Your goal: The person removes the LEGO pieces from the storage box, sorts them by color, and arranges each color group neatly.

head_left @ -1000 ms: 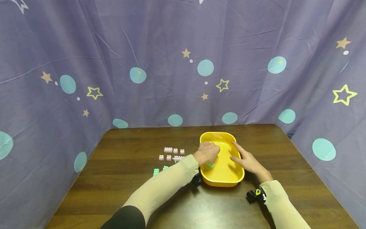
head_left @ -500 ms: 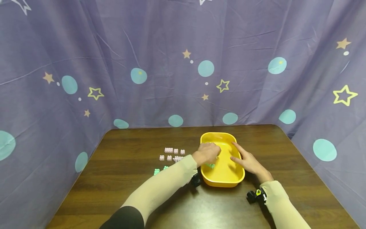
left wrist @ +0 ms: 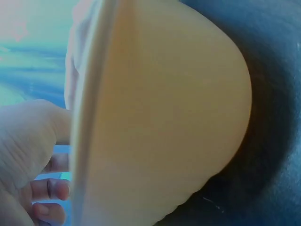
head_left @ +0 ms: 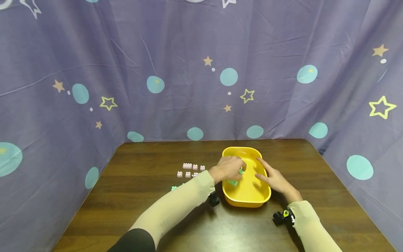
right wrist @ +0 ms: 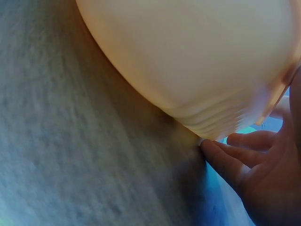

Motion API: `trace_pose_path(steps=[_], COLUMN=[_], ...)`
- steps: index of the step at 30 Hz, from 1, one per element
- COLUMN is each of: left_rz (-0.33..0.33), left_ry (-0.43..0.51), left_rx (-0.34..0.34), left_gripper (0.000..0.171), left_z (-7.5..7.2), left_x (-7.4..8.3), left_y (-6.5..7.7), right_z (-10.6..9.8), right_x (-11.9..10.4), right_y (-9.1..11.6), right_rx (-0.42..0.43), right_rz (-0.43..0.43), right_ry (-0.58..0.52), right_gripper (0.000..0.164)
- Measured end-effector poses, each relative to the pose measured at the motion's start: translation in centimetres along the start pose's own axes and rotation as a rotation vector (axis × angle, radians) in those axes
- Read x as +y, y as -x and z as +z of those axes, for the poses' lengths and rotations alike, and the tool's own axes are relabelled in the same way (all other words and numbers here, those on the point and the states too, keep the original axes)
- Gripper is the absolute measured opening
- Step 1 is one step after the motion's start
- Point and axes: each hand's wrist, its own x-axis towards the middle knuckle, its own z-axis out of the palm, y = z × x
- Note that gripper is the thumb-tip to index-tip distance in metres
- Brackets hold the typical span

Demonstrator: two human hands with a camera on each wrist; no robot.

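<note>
A yellow plastic bin [head_left: 246, 202] stands on the table. My left hand [head_left: 229, 168] reaches over its left wall, fingers curled downward, and seems to pinch a small green toy brick [head_left: 241, 171] at the fingertips; the hand partly hides the contact. Below that hand, another green toy brick [head_left: 233, 182] lies on the bin's floor. In the left wrist view, the left hand [left wrist: 28, 155] shows beyond the bin's rim [left wrist: 89, 113]. My right hand [head_left: 274, 178] holds the bin's right wall, thumb inside, and its fingers [right wrist: 225, 162] touch the outside in the right wrist view.
Left of the bin, several pink toy bricks [head_left: 187, 166] lie in two rough rows. A green toy brick [head_left: 174, 188] lies nearer, partly behind the left sleeve [head_left: 176, 201]. A purple patterned curtain [head_left: 201, 70] hangs behind the wooden table [head_left: 141, 154].
My left hand has shifted slightly inside the bin, and the green brick at its fingertips has come into sight. The right hand keeps its place on the bin. The whole view has drifted a little.
</note>
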Motion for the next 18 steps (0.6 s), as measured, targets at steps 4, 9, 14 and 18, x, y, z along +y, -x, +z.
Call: trace_pose_path(steps=[4, 9, 14, 18], left_rz=[0.027, 0.044, 0.051, 0.061], left_ry=[0.003, 0.0, 0.0, -0.001], left_rx=[0.008, 0.008, 0.022, 0.053], left_gripper=[0.025, 0.028, 0.028, 0.027], left_z=[-0.5, -1.3, -2.2, -3.0], left_x=[0.1, 0.4, 0.5, 0.1], left_y=[0.5, 1.2, 2.1, 3.0], right_z=[0.0, 0.1, 0.1, 0.0], right_x=[-0.1, -0.1, -0.2, -0.3], right_y=[0.0, 0.1, 0.2, 0.1], right_rx=[0.002, 0.01, 0.01, 0.007], right_rz=[-0.008, -0.019, -0.016, -0.005], right_ry=[-0.002, 0.007, 0.006, -0.003], right_gripper=[0.072, 0.071, 0.071, 0.071])
